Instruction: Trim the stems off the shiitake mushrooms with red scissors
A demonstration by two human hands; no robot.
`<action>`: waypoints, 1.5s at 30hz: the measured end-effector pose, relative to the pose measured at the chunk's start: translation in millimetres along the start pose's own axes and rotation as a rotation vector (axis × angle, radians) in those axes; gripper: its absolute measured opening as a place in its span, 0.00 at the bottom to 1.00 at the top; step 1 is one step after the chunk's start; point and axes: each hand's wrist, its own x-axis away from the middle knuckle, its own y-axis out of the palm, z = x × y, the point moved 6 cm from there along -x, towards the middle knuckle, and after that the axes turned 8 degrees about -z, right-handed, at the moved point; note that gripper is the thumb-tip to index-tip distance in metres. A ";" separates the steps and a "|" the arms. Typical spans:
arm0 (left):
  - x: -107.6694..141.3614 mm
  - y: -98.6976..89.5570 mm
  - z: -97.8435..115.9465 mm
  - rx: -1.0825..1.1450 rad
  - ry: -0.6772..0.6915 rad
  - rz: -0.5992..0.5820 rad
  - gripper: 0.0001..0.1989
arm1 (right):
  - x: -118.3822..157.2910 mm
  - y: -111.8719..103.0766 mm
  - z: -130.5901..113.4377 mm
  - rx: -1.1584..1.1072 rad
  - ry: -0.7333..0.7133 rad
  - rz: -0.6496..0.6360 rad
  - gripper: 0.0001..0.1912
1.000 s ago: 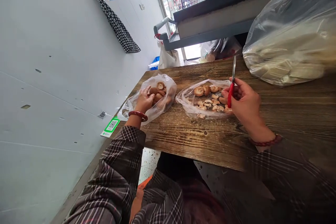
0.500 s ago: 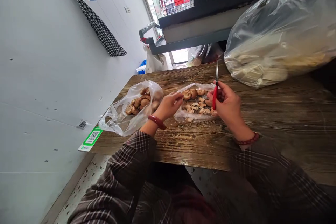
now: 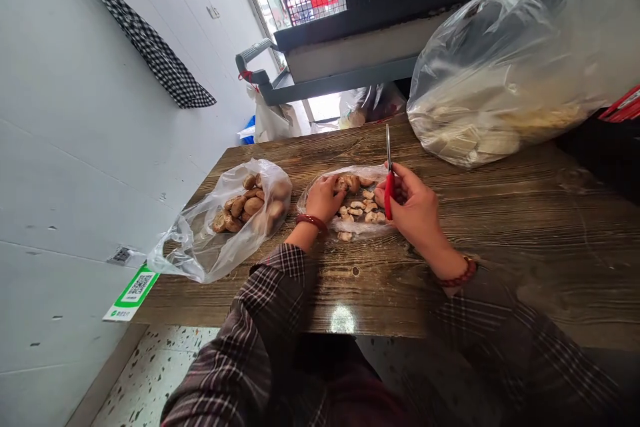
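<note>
My right hand [image 3: 416, 203] is closed on red-handled scissors [image 3: 389, 187], whose metal blades point up and away from me. My left hand [image 3: 324, 200] reaches onto a spread plastic bag [image 3: 367, 229], its fingers curled on a brown mushroom [image 3: 341, 184] at the left end of a row of mushrooms. Partly hidden by the fingers, that mushroom lies among the others. Several small, pale mushroom stems [image 3: 357, 205] lie on the same bag, between my two hands. To the left, an open clear bag [image 3: 200, 260] holds several whole brown mushrooms [image 3: 250, 203].
A large clear bag of pale, flat food [image 3: 480, 127] stands at the back right of the wooden table [image 3: 390, 287]. A green QR-code card [image 3: 133, 290] lies at the left edge, by the white wall [image 3: 75, 180]. A grey-framed cart [image 3: 345, 77] stands behind the table.
My left hand has moved right and down onto the mushrooms on the spread bag. My right hand still holds the scissors over the bag's right side. The whole view has shifted a little.
</note>
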 end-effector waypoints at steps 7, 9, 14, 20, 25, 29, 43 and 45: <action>35.9 -40.8 -3.9 0.309 -0.018 0.203 0.31 | 2.8 1.4 -10.2 0.000 -0.045 -0.058 0.29; 48.5 -43.3 -4.1 0.513 -0.019 0.196 0.33 | 4.4 3.0 -16.2 0.072 -0.091 -0.114 0.27; 65.7 -35.6 -2.4 0.853 -0.039 0.146 0.32 | 11.7 11.6 -31.6 0.331 -0.255 -0.351 0.22; 71.5 -40.1 -15.0 0.851 -0.051 0.192 0.31 | 21.2 19.6 -38.4 0.724 -0.333 -0.564 0.22; 74.4 -34.8 -6.7 0.888 0.049 0.089 0.36 | 24.2 22.0 -38.8 0.813 -0.377 -0.609 0.21; 77.7 -27.0 2.2 0.978 0.076 -0.023 0.34 | 23.7 22.3 -35.3 0.891 -0.359 -0.603 0.22; 79.3 -20.6 7.3 1.029 0.075 -0.044 0.30 | 21.9 24.1 -34.6 0.941 -0.226 -0.603 0.20; 79.3 -21.0 7.9 1.014 0.066 -0.016 0.29 | 22.5 24.6 -34.4 0.932 -0.224 -0.593 0.20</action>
